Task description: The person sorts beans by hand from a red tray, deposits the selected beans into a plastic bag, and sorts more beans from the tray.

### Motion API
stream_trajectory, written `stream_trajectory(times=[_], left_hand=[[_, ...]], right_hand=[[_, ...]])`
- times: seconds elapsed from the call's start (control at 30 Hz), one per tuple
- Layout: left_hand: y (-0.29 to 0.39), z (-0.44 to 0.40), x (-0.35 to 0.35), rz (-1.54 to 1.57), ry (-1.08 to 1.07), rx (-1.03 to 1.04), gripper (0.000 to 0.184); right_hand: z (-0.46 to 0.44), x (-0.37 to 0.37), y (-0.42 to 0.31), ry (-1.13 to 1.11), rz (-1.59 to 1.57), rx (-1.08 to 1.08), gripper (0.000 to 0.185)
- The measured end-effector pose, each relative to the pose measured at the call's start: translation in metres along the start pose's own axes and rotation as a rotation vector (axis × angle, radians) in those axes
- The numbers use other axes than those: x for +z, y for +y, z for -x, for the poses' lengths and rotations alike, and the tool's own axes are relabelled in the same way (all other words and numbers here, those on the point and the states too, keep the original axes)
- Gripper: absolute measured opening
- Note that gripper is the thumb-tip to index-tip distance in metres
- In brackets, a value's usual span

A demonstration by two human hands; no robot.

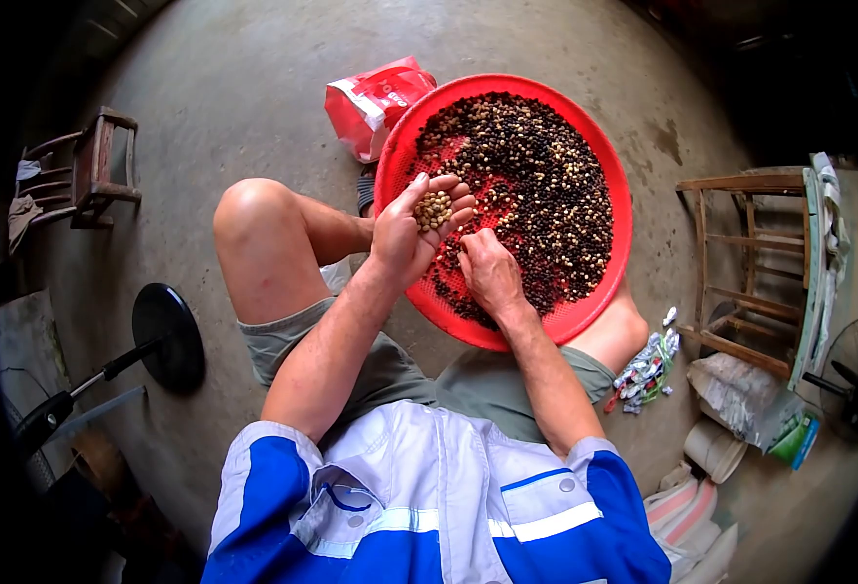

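Note:
A round red tray (621,209) rests by my knees, spread with dark and pale beans (555,185). My left hand (405,238) is cupped palm up over the tray's left side, holding a small heap of pale beans (434,210). Just right of it, my right hand (492,271) reaches down over the tray's lower middle with its fingers bent together. Whatever lies between those fingertips is too small to make out. Bare red mesh shows around both hands.
Behind the tray's left edge stands a red and white bag (366,117). A wooden chair (103,170) is at the left, near a black round base (168,338). At the right are a wooden frame (755,302), crumpled wrappers (651,370), a bucket (714,450) and a fan (852,380).

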State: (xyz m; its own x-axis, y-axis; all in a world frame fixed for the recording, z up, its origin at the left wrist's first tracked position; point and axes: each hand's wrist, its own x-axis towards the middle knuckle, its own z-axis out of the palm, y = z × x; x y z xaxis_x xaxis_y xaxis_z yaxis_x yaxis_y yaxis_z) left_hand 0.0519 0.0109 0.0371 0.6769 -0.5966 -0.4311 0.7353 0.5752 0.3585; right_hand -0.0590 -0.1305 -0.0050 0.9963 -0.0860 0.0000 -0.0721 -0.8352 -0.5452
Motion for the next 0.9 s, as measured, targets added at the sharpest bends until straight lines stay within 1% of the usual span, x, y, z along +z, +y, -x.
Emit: stream_trajectory(times=[0.17, 0.27, 0.37, 0.47, 0.57, 0.67, 0.73, 0.8, 0.9], left_hand=[[0.001, 0.0, 0.002, -0.001, 0.016, 0.005, 0.045], [0.001, 0.001, 0.001, -0.001, 0.016, 0.001, 0.044], [0.0, 0.001, 0.001, -0.007, 0.023, -0.001, 0.045], [0.0, 0.001, 0.002, -0.016, 0.032, 0.0, 0.045], [-0.001, 0.0, 0.001, -0.014, 0.018, 0.003, 0.045], [-0.001, 0.0, 0.0, -0.01, 0.006, 0.003, 0.045], [-0.001, 0.0, -0.001, -0.021, 0.014, 0.007, 0.045], [-0.003, 0.0, 0.0, -0.041, 0.026, 0.009, 0.045], [-0.004, 0.0, 0.002, -0.054, 0.029, -0.002, 0.045]], right_hand=[[-0.004, 0.0, -0.005, -0.096, 0.082, 0.123, 0.012], [-0.01, 0.004, -0.013, -0.171, 0.198, 0.241, 0.014], [-0.011, 0.005, -0.018, -0.189, 0.241, 0.268, 0.016], [-0.013, -0.002, -0.025, -0.242, 0.291, 0.271, 0.014], [-0.01, -0.006, -0.026, -0.223, 0.236, 0.26, 0.018], [-0.004, -0.001, -0.018, -0.138, 0.173, 0.237, 0.019], [0.0, 0.0, -0.006, 0.003, 0.092, 0.168, 0.016], [0.001, -0.011, -0.002, 0.135, 0.001, 0.119, 0.012], [-0.007, -0.039, -0.003, 0.253, -0.098, 0.142, 0.01]])
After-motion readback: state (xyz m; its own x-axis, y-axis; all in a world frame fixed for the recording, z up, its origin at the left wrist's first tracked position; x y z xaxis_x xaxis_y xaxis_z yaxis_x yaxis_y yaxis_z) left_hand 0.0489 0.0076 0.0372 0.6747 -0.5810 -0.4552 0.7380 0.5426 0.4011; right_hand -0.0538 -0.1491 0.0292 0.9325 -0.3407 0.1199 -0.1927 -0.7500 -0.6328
